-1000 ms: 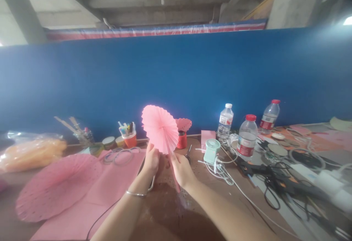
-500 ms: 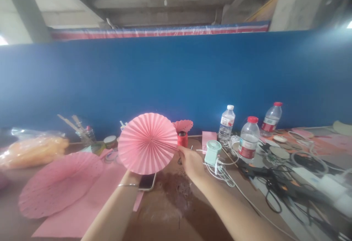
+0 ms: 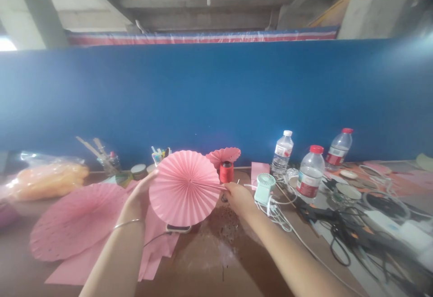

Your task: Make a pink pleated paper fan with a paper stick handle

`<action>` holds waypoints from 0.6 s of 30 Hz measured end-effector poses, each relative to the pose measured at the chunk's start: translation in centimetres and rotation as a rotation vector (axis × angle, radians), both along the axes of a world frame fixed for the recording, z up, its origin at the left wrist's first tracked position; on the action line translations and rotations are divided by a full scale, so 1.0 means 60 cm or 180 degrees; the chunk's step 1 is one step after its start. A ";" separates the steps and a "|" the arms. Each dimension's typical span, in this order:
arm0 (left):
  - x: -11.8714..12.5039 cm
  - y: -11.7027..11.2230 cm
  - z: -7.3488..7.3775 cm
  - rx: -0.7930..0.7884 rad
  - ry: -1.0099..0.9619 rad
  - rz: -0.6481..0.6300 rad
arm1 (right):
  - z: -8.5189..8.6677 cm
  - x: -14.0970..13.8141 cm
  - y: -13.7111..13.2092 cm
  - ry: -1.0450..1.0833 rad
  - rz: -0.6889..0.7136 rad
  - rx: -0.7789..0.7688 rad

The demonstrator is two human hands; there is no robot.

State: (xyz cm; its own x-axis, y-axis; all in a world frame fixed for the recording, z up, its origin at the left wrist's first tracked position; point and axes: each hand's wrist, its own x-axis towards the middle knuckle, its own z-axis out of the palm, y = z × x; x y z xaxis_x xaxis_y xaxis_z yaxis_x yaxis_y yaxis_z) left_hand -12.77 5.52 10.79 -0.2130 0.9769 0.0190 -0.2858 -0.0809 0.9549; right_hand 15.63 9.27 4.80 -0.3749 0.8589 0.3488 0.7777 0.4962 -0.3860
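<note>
A round, pleated pink paper fan, spread into a full disc, is held up over the table facing me. My right hand is closed on its right edge, where the folds bunch together into a narrow end. At the fan's left rim is my left hand, closed against the edge, with most of its fingers hidden behind the paper. Below the fan a phone lies partly covered by it.
A larger pink fan lies on pink paper sheets at left. Behind stand a red can and a scalloped pink piece. A mint handheld fan, bottles and tangled cables fill the right.
My left hand has come out from beneath the fan to its left rim. The fan has lowered slightly and shifted a little right; my right hand keeps its hold.
</note>
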 end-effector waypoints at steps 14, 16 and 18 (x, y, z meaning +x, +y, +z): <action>-0.016 0.004 0.033 0.0069 0.1323 -0.0563 | 0.002 0.015 0.007 -0.0303 0.0489 0.0054; -0.018 0.006 0.031 0.0090 0.1363 -0.0698 | 0.000 0.014 0.007 -0.0266 0.0498 0.0078; -0.018 0.008 0.031 0.0167 0.1388 -0.0708 | 0.000 0.013 0.008 -0.0197 0.0501 0.0088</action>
